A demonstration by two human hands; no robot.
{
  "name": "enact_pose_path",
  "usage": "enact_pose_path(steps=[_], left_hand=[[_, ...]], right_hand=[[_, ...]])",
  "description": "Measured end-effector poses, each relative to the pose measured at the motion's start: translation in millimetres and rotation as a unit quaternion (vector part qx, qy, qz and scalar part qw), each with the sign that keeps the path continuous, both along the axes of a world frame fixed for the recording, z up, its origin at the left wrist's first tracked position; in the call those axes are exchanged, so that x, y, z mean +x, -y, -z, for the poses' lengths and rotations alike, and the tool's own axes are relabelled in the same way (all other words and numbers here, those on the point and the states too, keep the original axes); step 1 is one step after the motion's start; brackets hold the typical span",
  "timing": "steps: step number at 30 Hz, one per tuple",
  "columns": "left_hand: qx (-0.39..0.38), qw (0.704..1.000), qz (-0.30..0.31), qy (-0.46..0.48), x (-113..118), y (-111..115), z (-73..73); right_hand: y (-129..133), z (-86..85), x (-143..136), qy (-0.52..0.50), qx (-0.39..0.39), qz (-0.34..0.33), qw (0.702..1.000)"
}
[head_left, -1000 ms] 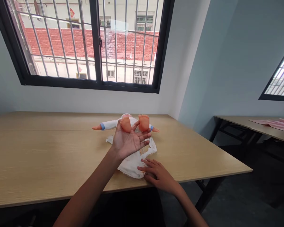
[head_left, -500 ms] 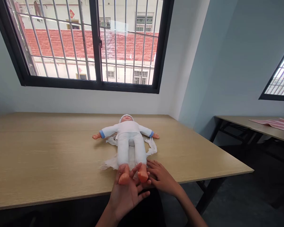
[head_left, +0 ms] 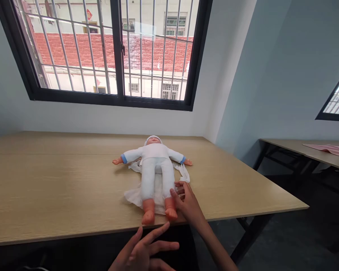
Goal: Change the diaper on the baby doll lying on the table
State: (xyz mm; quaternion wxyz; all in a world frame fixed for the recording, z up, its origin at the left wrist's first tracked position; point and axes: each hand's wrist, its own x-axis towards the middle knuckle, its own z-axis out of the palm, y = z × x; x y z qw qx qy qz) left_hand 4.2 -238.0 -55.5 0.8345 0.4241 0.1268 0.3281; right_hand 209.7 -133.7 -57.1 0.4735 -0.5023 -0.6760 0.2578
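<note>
A baby doll (head_left: 155, 152) in white clothes with blue cuffs lies on its back, arms spread, feet toward me at the table's front edge. Beneath it is a thin white cloth (head_left: 134, 195), with a loose white strip (head_left: 184, 173) beside the doll's hip. My right hand (head_left: 187, 201) is at the outer side of the doll's leg on the right, fingers loosely curved and apart, thumb by the lower leg. Whether it touches the cloth there is hidden. Just below the doll's feet, my left hand (head_left: 143, 250) is open, fingers spread, with nothing in it.
The doll lies on a light wooden table (head_left: 73, 188) against the wall, under a barred window (head_left: 118, 56). Another table (head_left: 285, 146) stands to the right with a pink striped cloth (head_left: 330, 149) on it.
My left hand has come away from under the doll's feet and drawn back toward me. The feet are lower, at the table edge. My right hand has moved slightly up along the leg.
</note>
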Motion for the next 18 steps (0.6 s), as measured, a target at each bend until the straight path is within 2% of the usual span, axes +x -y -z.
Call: enact_pose_path(steps=[1, 3, 4, 5, 6, 7, 8, 10, 11, 12, 13, 14, 15, 18], left_hand=[[0.036, 0.999, -0.015, -0.022, -2, 0, -5.9], [0.133, 0.984, -0.084, -0.08, -3, -6, -25.5], [0.187, 0.965, -0.141, -0.122, -1, -11, -37.7], [0.244, 0.928, -0.219, -0.174, 1, -19, -50.1], [0.3, 0.874, -0.287, -0.251, 4, -28, -61.2], [0.351, 0.805, -0.351, -0.326, 9, -38, -70.0], [0.399, 0.734, -0.387, -0.39, 14, -50, -75.6], [0.467, 0.596, -0.396, -0.52, 22, -71, -77.6], [0.48, 0.539, -0.38, -0.578, 24, -79, -75.4], [0.487, 0.496, -0.358, -0.624, 25, -86, -72.5], [0.487, 0.467, -0.335, -0.658, 23, -91, -70.0], [0.484, 0.452, -0.315, -0.68, 19, -94, -68.9], [0.482, 0.45, -0.297, -0.691, 14, -96, -69.5], [0.49, 0.467, -0.254, -0.691, -10, -100, -79.4]], right_hand=[[0, -3.2, -6, 0.019, 0.006, 0.016, 1.0], [-1, -10.6, -16, 0.064, 0.024, 0.041, 0.997], [-3, -14.5, -19, 0.084, 0.031, 0.048, 0.995], [-4, -18.3, -22, 0.101, 0.035, 0.052, 0.993], [-5, -22.1, -25, 0.116, 0.037, 0.053, 0.991], [-7, -25.9, -27, 0.129, 0.036, 0.051, 0.99], [-8, -29.8, -27, 0.14, 0.034, 0.047, 0.988], [-9, -37.7, -25, 0.165, 0.026, 0.043, 0.985], [-10, -41.7, -22, 0.181, 0.021, 0.042, 0.982], [-11, -45.7, -18, 0.198, 0.015, 0.039, 0.979], [-13, -49.6, -13, 0.215, 0.01, 0.035, 0.976], [-14, -53.2, -6, 0.231, 0.007, 0.027, 0.972], [-16, -56.5, 1, 0.248, 0.008, 0.014, 0.969], [-22, -63.4, 22, 0.294, 0.024, -0.052, 0.954]])
